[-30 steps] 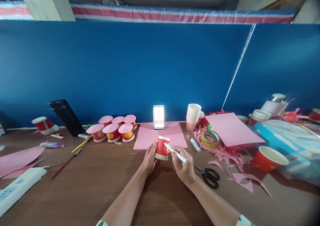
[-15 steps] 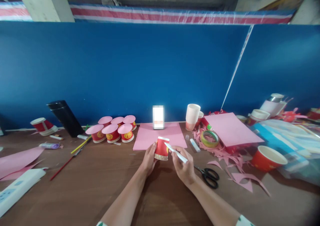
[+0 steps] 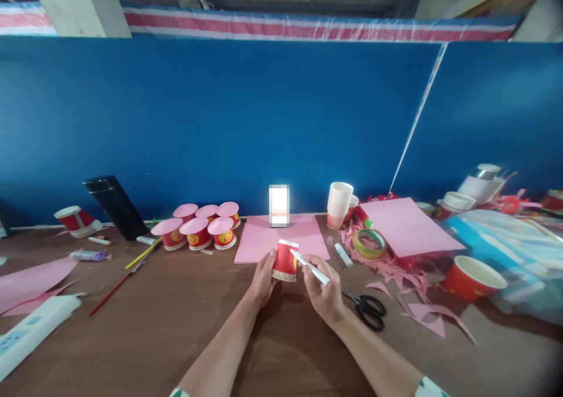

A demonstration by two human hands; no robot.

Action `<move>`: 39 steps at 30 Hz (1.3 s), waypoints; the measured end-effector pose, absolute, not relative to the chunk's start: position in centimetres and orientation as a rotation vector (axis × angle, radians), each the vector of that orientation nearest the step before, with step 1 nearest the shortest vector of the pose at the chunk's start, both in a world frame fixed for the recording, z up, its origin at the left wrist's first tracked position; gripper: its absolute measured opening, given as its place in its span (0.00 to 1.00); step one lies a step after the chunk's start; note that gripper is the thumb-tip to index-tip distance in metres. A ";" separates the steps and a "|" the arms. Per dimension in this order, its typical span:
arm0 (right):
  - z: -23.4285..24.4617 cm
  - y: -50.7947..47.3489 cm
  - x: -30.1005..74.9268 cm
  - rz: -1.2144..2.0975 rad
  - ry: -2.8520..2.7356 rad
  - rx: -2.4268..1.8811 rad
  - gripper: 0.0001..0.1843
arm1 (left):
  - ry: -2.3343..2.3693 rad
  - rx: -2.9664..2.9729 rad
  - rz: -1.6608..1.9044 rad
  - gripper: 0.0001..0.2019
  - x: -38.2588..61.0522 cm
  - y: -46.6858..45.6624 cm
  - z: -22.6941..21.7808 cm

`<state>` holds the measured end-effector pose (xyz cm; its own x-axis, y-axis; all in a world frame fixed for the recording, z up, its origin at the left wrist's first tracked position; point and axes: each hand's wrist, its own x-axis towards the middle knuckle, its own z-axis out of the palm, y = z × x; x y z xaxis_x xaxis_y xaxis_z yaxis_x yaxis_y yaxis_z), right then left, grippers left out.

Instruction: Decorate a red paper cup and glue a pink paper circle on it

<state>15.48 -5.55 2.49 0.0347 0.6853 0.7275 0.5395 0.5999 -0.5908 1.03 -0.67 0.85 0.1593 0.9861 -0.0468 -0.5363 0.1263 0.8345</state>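
Near the table's (image 3: 153, 326) middle, the left hand (image 3: 263, 280) clasped a light, crushable paper cup (image 3: 285, 260) by its wall; the right hand (image 3: 324, 291) pinched a white stick (image 3: 309, 267), perhaps glue.

Both forearms are bare from wrist to near the elbow. The left hand (image 3: 263, 278) and the right hand (image 3: 323, 291) wear no gloves, rings, watch or bands that can be made out. Nearer the body than the brown table (image 3: 145, 332), two sleeve hems show at the bottom edge of the view: the left sleeve (image 3: 179, 392) and the right sleeve (image 3: 430, 387) are white cloth with a dark green pattern, too small to read.
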 end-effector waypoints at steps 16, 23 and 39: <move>2.9 -5.8 15.3 0.129 -1.658 -1.031 0.08 | 0.739 0.751 1.280 0.19 1.2 -0.7 1.0; 3.0 -6.0 15.3 0.146 -1.665 -1.000 0.08 | 0.715 0.741 1.274 0.17 1.0 -0.6 0.9; 2.9 -5.9 15.4 0.091 -1.648 -1.039 0.08 | 0.698 0.680 1.283 0.21 0.9 -0.3 0.5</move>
<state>15.42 -5.89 2.94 0.0187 0.6600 0.7511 0.5735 0.6083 -0.5488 0.91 -0.32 0.49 0.1453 0.9859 -0.0833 -0.6053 0.1552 0.7807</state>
